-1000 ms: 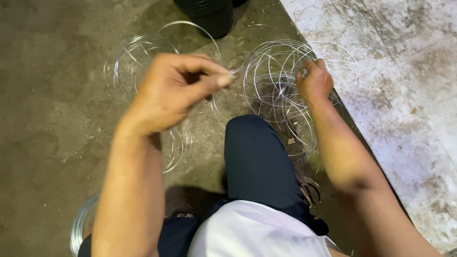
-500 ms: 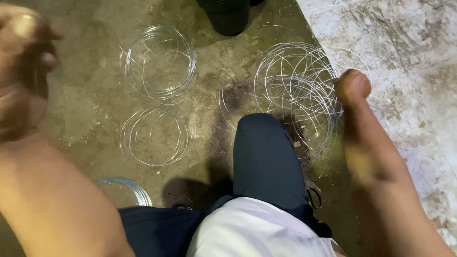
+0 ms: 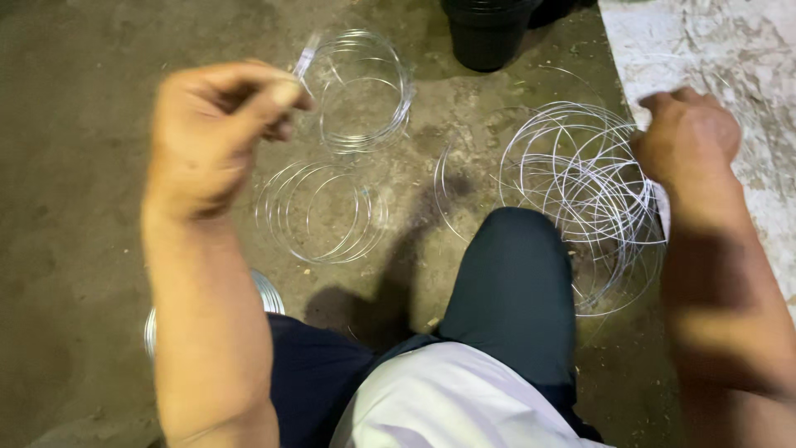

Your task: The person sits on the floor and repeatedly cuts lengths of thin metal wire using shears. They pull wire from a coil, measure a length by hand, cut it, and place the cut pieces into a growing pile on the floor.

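— Since before, left hand [image 3: 211, 124] swung back in, pinching a wire end [image 3: 305, 56]; right hand [image 3: 686, 133] grips the loose wire tangle [image 3: 584, 195].

— Coils? Containers?

— Two neat coils [image 3: 361, 87] left of the tangle; one black pot [image 3: 489, 33], contents unseen.

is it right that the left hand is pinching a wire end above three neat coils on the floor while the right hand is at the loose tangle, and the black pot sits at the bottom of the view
Not quite. The black pot sits at the top edge of the head view, not the bottom. The rest holds: the left hand pinches a wire end above the neat coils, and the right hand is at the loose tangle.
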